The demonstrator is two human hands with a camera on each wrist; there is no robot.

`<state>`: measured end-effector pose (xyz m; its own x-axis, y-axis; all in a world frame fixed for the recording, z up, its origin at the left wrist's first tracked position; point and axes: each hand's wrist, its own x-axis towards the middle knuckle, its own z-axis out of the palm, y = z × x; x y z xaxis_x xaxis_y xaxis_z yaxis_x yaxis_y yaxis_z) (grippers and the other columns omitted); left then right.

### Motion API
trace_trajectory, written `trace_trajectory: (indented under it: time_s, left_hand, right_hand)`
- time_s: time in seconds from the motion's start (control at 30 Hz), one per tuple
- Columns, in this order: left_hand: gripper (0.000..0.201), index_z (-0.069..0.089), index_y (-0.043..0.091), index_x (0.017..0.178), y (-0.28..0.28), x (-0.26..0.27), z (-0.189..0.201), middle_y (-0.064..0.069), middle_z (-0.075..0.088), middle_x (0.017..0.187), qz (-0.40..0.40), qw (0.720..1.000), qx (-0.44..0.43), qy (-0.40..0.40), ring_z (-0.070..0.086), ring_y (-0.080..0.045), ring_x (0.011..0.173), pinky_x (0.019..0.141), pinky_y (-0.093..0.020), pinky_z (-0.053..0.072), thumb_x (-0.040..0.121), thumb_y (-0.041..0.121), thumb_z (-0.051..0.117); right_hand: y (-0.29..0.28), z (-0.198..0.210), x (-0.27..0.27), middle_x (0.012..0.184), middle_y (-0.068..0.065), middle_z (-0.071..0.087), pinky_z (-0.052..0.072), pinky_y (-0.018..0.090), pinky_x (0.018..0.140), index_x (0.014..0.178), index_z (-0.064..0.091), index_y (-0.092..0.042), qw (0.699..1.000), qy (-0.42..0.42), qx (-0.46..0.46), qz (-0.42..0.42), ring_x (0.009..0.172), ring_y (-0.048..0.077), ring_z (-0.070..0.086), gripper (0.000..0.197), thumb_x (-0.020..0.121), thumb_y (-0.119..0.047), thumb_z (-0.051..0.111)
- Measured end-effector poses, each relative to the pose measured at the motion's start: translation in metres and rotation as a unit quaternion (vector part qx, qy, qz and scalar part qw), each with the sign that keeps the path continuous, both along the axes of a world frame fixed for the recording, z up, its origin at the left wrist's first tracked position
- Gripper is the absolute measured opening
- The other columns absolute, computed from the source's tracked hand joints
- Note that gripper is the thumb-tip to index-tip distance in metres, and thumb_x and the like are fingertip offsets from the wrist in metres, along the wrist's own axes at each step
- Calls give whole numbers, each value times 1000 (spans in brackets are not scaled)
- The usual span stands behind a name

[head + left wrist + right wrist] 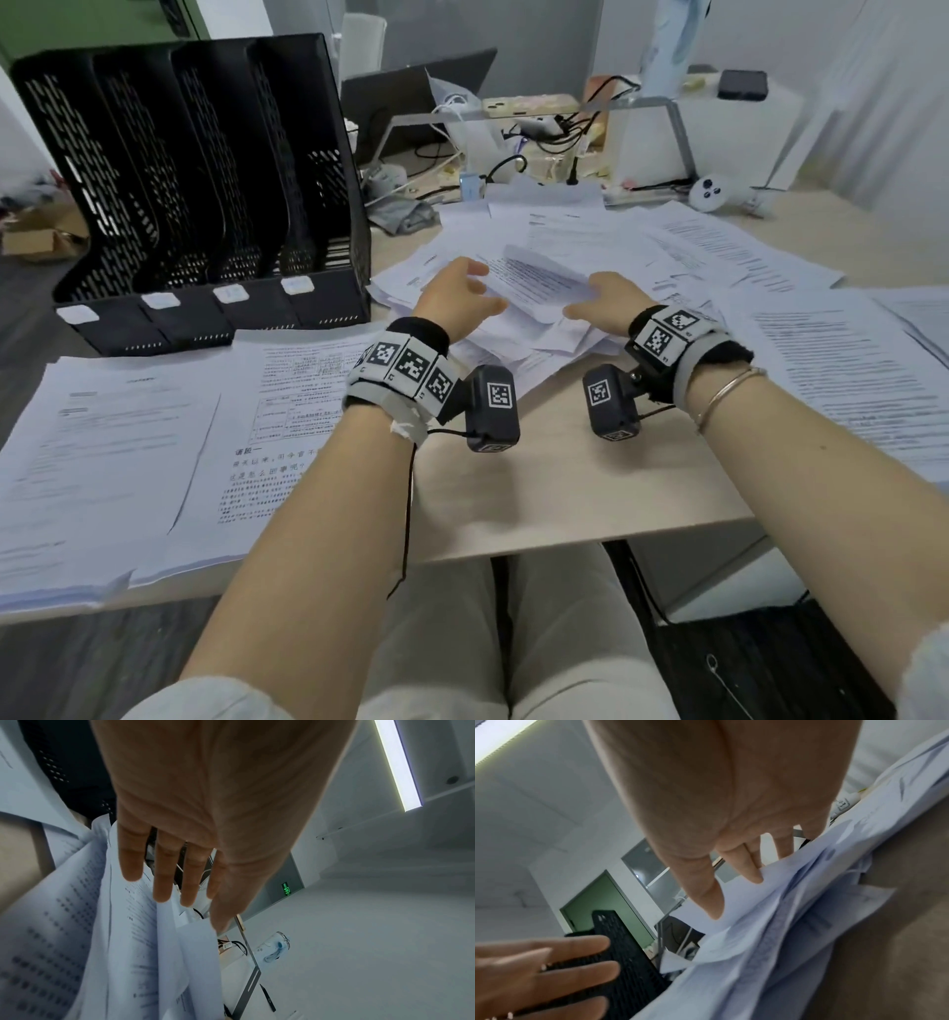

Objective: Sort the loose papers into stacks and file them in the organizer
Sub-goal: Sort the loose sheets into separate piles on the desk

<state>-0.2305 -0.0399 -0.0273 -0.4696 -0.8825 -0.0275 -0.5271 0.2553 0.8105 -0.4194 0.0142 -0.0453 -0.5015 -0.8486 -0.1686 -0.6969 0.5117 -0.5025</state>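
While organizer is standing with slots bare at desk far left, you are working loose papers heaped mid-desk. Left hand and right hand are flanking heap, fingers straight, gripping nothing. Flat stacks are lying near left. Judging: sorting partway, filing not yet begun.

A messy heap of loose printed papers is spread over the middle and right of the desk, one sheet lifted at its top. Two flat stacks lie along the front-left edge. A black four-slot organizer stands upright at the back-left corner.
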Motion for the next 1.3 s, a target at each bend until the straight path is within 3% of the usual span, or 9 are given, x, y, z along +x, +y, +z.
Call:
trace_trajectory:
  time_s: [0.1,0.23,0.37,0.5,0.63,0.73,0.9,1.17,1.3]
  left_hand:
    - [49,38,16,136,4,-5,1,-7,60,119,3,999,27,45,62,-18,98,91,-35,49,92,29,56]
    - [56,26,21,144,17,-8,-2,-11,60,114,35,990,100,90,66,-23,88,74,-35,54,97,47,41]
    - [57,35,19,138,27,-9,-5,-17,60,110,62,978,167,110,67,-32,84,72,-40,57,97,57,22]
    - [75,59,3,112,34,-4,-6,-14,63,100,74,973,189,110,68,-32,80,67,-37,59,93,65,22]
    - [15,58,1,101,44,1,-9,-15,59,106,57,980,168,88,65,-31,87,72,-39,59,95,11,48]
    - [40,57,0,120,49,1,-12,-13,51,130,54,989,122,67,51,-32,117,88,-41,54,86,-14,41]
    - [52,54,3,127,57,-2,-10,-10,44,137,97,982,61,150,49,-27,111,69,-31,56,85,-16,30]
    - [60,54,9,126,76,-37,-2,0,45,130,97,967,-14,235,46,-14,106,64,-21,56,78,-19,30]
    - [61,54,11,125,85,-60,-6,0,45,132,79,961,-35,261,48,-14,110,62,-19,56,77,-18,29]
  right_hand:
    - [15,8,8,125,19,53,39,35,91,119,52,3,998,-34,-44,18,122,35,47,43,89,-26,60]
    - [46,14,23,133,23,52,37,37,102,124,54,9,995,-64,-70,34,122,34,49,47,90,-23,60]
    - [70,9,29,82,19,64,46,37,71,83,68,2,993,-93,-51,48,78,30,60,28,87,-25,62]
    - [85,7,32,116,14,66,46,40,95,101,72,-2,993,-97,-46,54,109,29,60,39,88,-38,61]
    - [94,4,32,107,2,68,42,26,84,98,70,-7,988,-117,-83,52,104,16,60,30,90,-33,61]
    - [101,4,31,112,-1,64,37,23,85,103,68,-12,986,-125,-99,54,106,11,56,23,90,-29,61]
    - [121,9,26,129,-3,54,32,20,90,121,60,-16,983,-116,-136,41,122,11,46,35,89,-30,62]
    - [166,21,-1,139,-1,46,30,20,87,133,49,-14,977,-101,-185,-23,117,8,43,47,89,-24,61]
    - [183,9,-27,151,4,28,21,33,112,138,43,-16,980,-37,-178,-83,141,19,24,54,87,-24,60]
